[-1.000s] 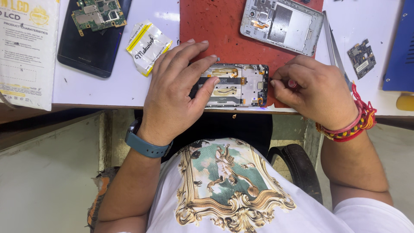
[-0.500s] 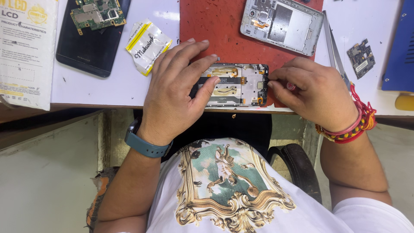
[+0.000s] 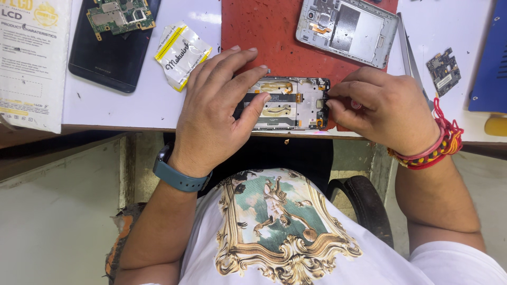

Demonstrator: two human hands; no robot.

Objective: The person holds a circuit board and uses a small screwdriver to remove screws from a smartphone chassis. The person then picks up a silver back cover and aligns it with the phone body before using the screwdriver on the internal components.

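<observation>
**Phone open, small part being worked at its end**

The open phone lies at the bench edge on the red mat. The left hand has its fingers spread, pressing it flat. The right hand fingers pinch something tiny at the phone's end. The back cover is off, the circuit board lies apart: much seems left.

The left hand lies flat across the opened phone chassis at the near table edge, thumb pressed on its middle. The right hand pinches at the chassis's right end. The chassis rests partly on a red work mat. A grey rear housing lies beyond it, and a green circuit board sits on a black phone.
</observation>
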